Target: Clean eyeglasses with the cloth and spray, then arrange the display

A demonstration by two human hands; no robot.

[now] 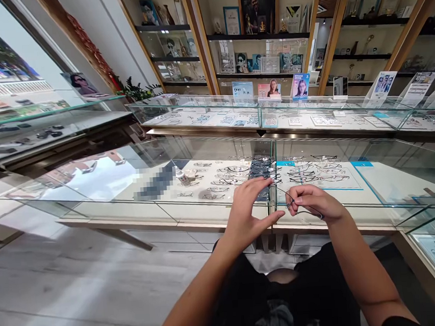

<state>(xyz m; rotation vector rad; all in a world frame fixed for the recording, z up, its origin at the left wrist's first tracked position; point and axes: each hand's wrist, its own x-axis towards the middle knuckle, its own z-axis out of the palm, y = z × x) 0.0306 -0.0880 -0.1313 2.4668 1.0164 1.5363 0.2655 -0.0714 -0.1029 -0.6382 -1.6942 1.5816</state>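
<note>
My right hand (314, 202) pinches a thin, dark-framed pair of eyeglasses (314, 213) just over the front edge of the glass counter. One slender temple points up and left, while the other curves below my right fingers. The lens area is small and partly covered by the fingertips. To the left, my left hand (247, 208) is open, thumb and fingers spread wide around the free temple's end; whether a fingertip touches it is hard to tell.
Beneath me stands a glass display counter (161, 206) with rows of eyeglass frames (234, 169) inside. A small white bottle (182, 177) is left of my hands. Farther back is another showcase (199, 105) with upright advertising cards (269, 90). Shelves (257, 36) line the wall.
</note>
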